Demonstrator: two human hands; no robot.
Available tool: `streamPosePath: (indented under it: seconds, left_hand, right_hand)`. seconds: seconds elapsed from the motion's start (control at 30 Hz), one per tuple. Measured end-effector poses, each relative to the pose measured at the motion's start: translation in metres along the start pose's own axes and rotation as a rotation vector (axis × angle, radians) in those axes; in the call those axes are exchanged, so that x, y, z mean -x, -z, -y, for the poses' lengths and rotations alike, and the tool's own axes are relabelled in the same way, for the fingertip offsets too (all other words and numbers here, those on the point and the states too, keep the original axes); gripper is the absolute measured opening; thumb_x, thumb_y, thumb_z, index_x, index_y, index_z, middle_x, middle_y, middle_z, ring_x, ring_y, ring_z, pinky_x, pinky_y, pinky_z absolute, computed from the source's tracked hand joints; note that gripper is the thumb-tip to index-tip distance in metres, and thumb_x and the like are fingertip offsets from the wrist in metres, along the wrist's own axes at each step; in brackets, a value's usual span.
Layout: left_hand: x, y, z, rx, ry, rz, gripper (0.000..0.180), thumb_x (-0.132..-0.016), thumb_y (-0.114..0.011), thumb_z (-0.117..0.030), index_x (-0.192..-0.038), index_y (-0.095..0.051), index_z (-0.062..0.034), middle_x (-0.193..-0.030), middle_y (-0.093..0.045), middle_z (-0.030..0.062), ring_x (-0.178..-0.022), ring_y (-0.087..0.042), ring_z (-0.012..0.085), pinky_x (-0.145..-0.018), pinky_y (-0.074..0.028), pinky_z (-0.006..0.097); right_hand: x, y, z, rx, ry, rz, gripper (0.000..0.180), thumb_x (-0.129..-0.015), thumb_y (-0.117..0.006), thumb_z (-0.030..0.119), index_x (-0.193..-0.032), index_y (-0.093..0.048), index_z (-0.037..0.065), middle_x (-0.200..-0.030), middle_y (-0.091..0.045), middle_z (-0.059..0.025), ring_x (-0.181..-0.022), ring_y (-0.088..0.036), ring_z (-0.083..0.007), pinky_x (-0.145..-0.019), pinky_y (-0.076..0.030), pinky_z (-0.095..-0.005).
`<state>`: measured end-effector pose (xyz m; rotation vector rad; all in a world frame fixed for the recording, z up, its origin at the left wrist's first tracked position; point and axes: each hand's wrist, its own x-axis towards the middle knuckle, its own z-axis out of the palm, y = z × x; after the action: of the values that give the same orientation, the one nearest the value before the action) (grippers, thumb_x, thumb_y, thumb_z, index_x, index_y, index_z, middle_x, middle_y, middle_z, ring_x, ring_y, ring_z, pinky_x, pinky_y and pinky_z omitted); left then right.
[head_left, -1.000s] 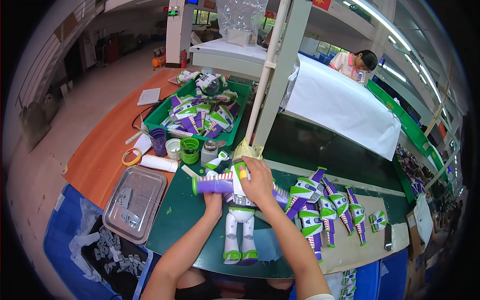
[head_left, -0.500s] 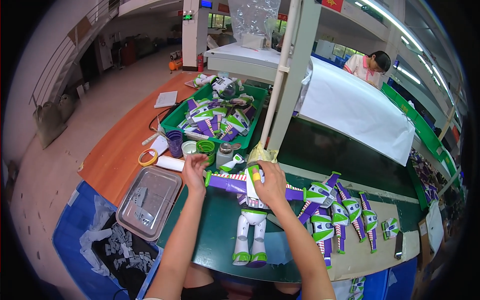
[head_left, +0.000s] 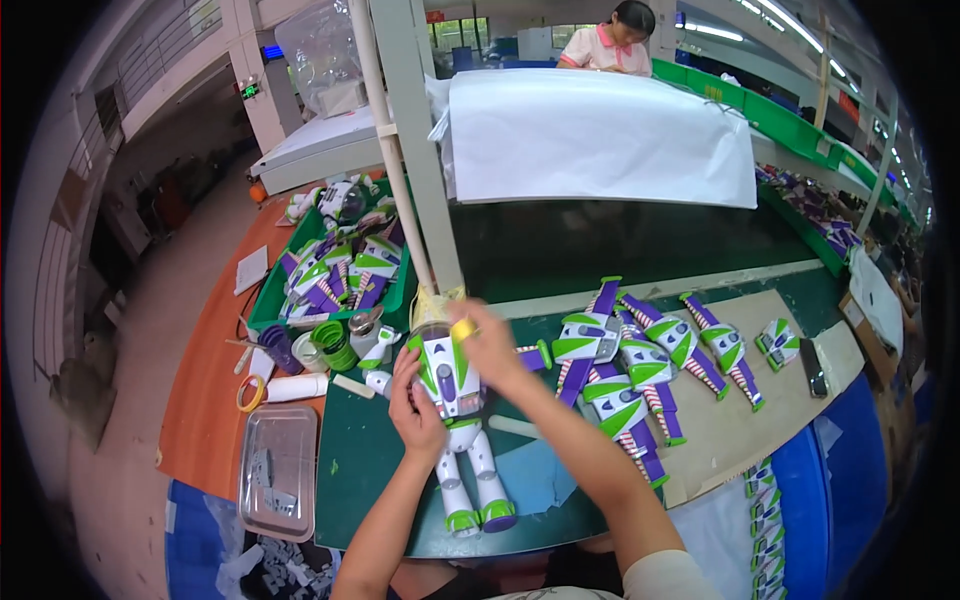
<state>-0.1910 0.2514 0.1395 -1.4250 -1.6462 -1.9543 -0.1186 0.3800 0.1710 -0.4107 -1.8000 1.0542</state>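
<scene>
A white, green and purple toy spaceman figure (head_left: pixel 449 378) lies on the green tabletop (head_left: pixel 350 480), its legs toward me. My left hand (head_left: pixel 416 408) grips the left side of its torso, fingers curled over the edge. At the torso's upper right is my right hand (head_left: pixel 487 345), smeared by motion, with yellow tape round one finger; whether it holds anything is unclear. A purple wing end with a green tip (head_left: pixel 541 355) sticks out to the right beyond that hand. A loose white and green toy arm (head_left: pixel 379 348) lies to the upper left.
Several winged torso pieces (head_left: pixel 650 360) lie at the right on a cardboard sheet (head_left: pixel 720 430), beside a dark flat device (head_left: pixel 813 368). A green bin (head_left: pixel 402 290) of parts, small cups (head_left: pixel 333 345), yellow tape (head_left: pixel 251 394) and a clear tray (head_left: pixel 276 520) stand left. A person works across.
The view has swung right. My left hand has moved from beside the left wing's tip onto the torso. The left wing no longer sticks out. My right hand has shifted toward the torso's upper right.
</scene>
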Motion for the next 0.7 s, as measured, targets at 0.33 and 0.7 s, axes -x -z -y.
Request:
streamPosePath:
  seconds: [0.33,0.7]
  left_hand:
    - [0.006,0.008,0.009,0.02,0.001,0.004,0.024,-0.089,-0.034,0.0,-0.109,-0.047,0.0043,-0.121,-0.051,0.0208,-0.123,-0.042,0.0326,-0.103,-0.03,0.04]
    - [0.032,0.02,0.031,-0.428,0.257,-0.016,0.049,-0.084,-0.056,-0.022,-0.122,-0.041,0.0054,-0.135,-0.03,0.0241,-0.126,-0.025,0.0379,-0.105,-0.017,0.046]
  right_hand:
    - [0.088,-0.001,-0.006,-0.353,-0.162,-0.173,0.043,-0.096,-0.034,0.029,-0.125,-0.048,0.0,-0.131,-0.046,-0.0157,-0.124,-0.04,-0.0255,-0.105,-0.027,-0.035]
    - [0.079,-0.032,-0.015,-0.032,-0.369,-0.339,0.031,-0.092,-0.045,0.022,-0.111,-0.056,0.0,-0.105,-0.053,-0.0183,-0.103,-0.051,-0.0289,-0.091,-0.038,-0.0352]
